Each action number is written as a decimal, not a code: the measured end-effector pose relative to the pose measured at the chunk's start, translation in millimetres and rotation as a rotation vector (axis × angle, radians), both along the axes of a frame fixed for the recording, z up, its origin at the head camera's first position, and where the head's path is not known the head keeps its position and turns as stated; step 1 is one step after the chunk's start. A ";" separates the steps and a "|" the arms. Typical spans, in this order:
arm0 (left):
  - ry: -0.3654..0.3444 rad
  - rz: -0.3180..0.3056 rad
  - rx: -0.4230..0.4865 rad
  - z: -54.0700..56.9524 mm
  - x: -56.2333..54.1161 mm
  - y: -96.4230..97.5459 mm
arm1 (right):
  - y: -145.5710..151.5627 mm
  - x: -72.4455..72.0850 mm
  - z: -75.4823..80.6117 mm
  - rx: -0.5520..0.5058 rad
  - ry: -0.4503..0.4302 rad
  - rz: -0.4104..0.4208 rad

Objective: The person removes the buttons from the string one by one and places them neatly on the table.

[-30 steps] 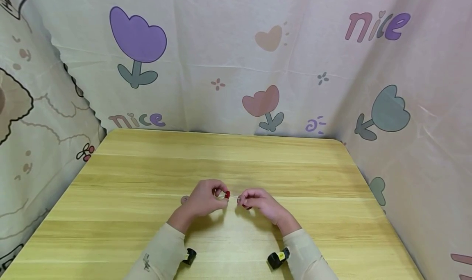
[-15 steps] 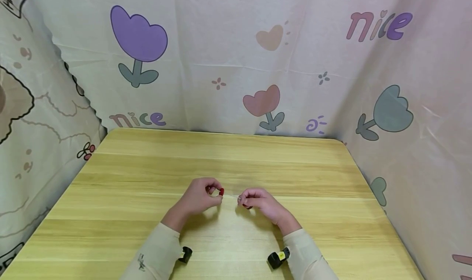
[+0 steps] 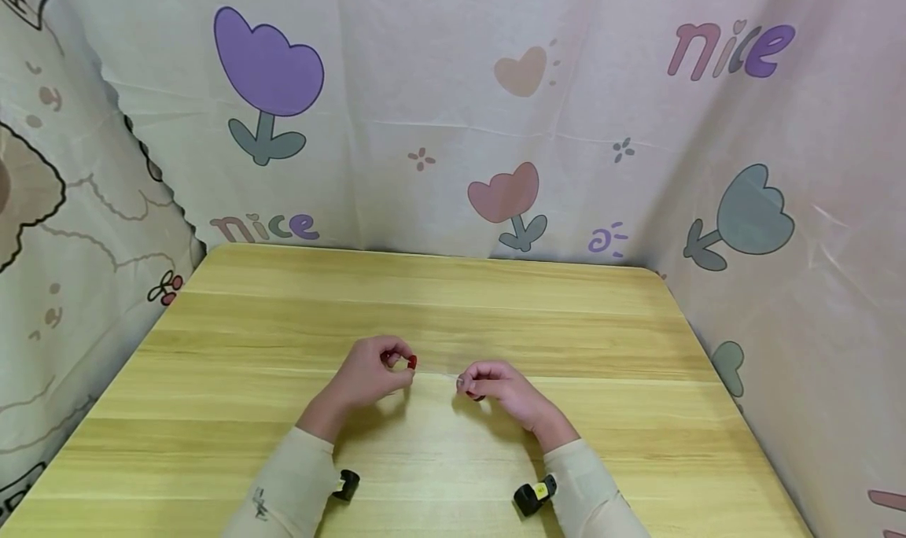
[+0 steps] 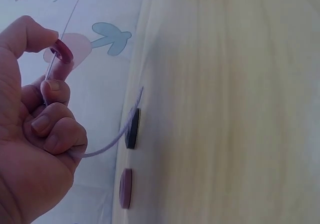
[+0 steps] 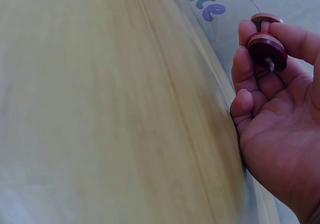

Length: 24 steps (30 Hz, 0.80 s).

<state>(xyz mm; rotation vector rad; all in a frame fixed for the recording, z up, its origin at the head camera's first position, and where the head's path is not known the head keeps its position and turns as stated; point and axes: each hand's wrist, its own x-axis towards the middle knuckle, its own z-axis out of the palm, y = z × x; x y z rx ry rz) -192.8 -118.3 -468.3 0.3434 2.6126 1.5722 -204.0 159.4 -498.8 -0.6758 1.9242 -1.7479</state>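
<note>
Between thumb and forefinger, my left hand (image 3: 368, 373) pinches a red button (image 4: 63, 52) that has a pale string (image 4: 107, 148) running through it. The other left fingers curl over the string, and its loose tail hangs out below them. From the red button the string stretches across to my right hand (image 3: 502, 385). That hand grips a small stack of dark red and pinkish buttons (image 5: 268, 48); a knotted string end sticks out of the stack's front face. Both hands are over the middle of the wooden table.
On the table (image 3: 453, 467) lie a black button (image 4: 132, 129) and a pink button (image 4: 125, 189), beyond the left hand in the left wrist view. Patterned cloth (image 3: 396, 90) hangs behind and at the sides. A black wrist camera (image 3: 534, 496) sits on the right sleeve.
My left hand has moved left and slightly away from me with the red button, widening the stretch of string between the hands. My right hand has stayed nearly still.
</note>
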 end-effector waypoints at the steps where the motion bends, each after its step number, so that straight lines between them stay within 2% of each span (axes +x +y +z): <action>1: 0.000 0.004 -0.001 0.2 0.0 -1.2 | 0.0 0.1 0.2 -0.001 0.001 0.001; 12: -0.013 0.035 0.014 0.0 -1.7 -15.5 | 0.0 -0.3 0.5 -0.004 0.003 0.005; 18: 0.015 0.054 -0.015 -1.8 -3.1 -22.6 | -0.4 -0.5 1.1 0.002 0.008 0.004; 24: 0.008 0.073 -0.023 -2.0 -2.1 -29.0 | -0.3 -0.7 1.6 0.011 0.001 0.003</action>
